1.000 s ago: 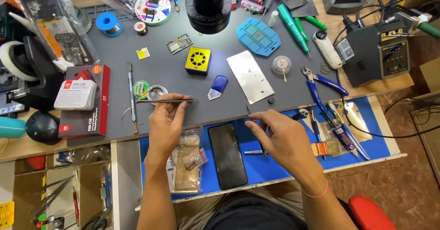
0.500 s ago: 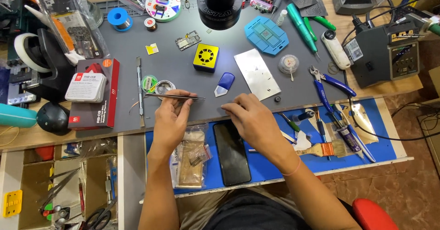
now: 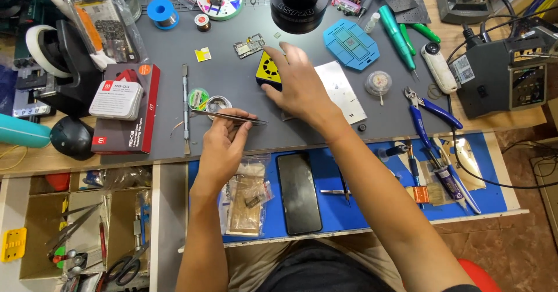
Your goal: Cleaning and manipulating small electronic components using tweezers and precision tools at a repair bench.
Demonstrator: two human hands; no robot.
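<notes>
From the head view, tweezers (image 3: 229, 116) are pinched in the closed left hand (image 3: 224, 143) over the grey mat (image 3: 157, 65). The right hand (image 3: 296, 85), fingers loosely spread, is laid on a yellow block (image 3: 266, 70) beneath the microscope (image 3: 299, 4).

My left hand (image 3: 224, 143) pinches thin metal tweezers (image 3: 229, 116) level over the grey mat (image 3: 232, 82) on the desk, just beside two small round tins (image 3: 209, 100). My right hand (image 3: 293, 85) reaches forward, fingers (image 3: 273, 56) touching the yellow square block (image 3: 268, 71), near a small circuit board (image 3: 249, 46)
</notes>
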